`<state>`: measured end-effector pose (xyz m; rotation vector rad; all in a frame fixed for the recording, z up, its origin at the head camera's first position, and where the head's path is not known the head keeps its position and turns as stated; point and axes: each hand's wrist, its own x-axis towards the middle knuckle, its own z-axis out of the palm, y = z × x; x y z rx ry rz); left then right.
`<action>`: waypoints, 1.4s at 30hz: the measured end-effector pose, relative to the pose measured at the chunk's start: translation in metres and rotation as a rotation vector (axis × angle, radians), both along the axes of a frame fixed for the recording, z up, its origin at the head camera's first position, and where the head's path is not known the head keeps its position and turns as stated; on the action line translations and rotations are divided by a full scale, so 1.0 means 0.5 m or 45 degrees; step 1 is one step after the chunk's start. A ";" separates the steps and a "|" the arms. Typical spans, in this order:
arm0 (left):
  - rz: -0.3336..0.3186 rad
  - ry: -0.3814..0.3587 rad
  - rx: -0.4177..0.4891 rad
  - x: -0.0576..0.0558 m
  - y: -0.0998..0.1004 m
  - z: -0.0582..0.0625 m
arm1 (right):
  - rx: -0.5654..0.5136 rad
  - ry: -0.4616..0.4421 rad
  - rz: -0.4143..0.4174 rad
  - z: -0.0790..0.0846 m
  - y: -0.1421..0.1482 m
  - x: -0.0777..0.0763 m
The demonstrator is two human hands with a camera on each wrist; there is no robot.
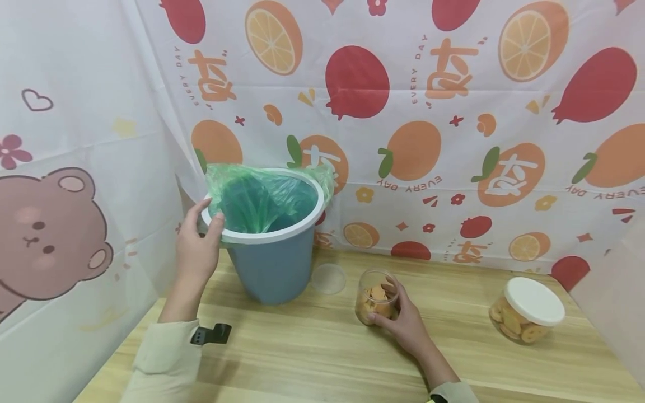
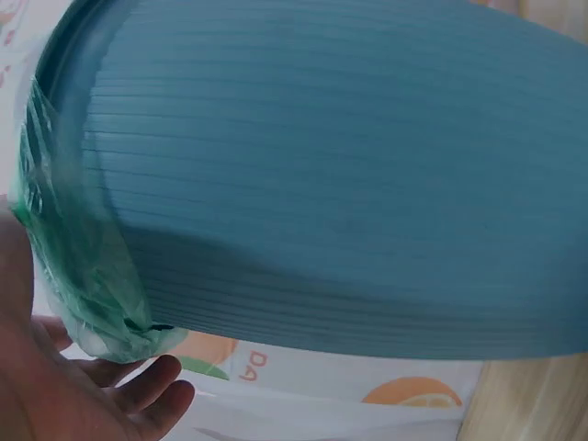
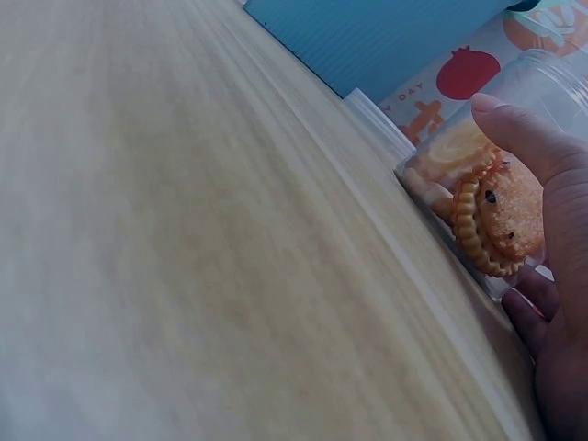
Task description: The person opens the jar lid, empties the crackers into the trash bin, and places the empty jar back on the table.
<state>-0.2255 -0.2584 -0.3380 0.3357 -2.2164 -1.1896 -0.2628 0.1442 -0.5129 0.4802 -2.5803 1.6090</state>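
A blue trash can [image 1: 274,268] with a white rim stands at the left, lined with a thin green plastic bag [image 1: 252,196] whose edge hangs over the rim. My left hand [image 1: 199,246] holds the can's left rim, thumb and fingers at the bag's edge; in the left wrist view its fingers curve around the bag's overhang. My right hand [image 1: 405,319] grips a clear open jar [image 1: 364,313], thumb in front and fingers around the far side. Inside the jar lie golden cookies [image 3: 501,216], one with a crimped edge and dark specks. The jar stands upright on the table.
A flat, clear round lid [image 1: 328,279] lies between the can and the jar. Farther right on the wooden table [image 1: 282,358] sits a white-lidded jar [image 1: 526,310] full of cookies. Fruit-printed cloth [image 1: 403,112] hangs behind, and a bear-printed sheet [image 1: 50,224] at left.
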 end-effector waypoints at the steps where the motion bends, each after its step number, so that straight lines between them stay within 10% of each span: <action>1: -0.001 -0.002 -0.001 0.003 0.000 -0.001 | 0.000 0.001 0.000 0.000 -0.001 0.001; 9: -0.145 0.061 0.065 0.031 0.002 -0.009 | 0.014 0.028 0.010 -0.005 0.004 0.011; 20: -0.137 0.119 0.017 0.062 0.016 -0.018 | 0.050 0.009 -0.013 -0.004 0.009 0.020; 33: -0.178 0.131 0.005 0.045 0.015 -0.012 | -0.076 -0.018 -0.072 0.006 0.006 0.012; 42: -0.167 0.152 0.025 0.036 0.002 -0.023 | -0.174 -0.044 -0.036 0.071 -0.014 0.016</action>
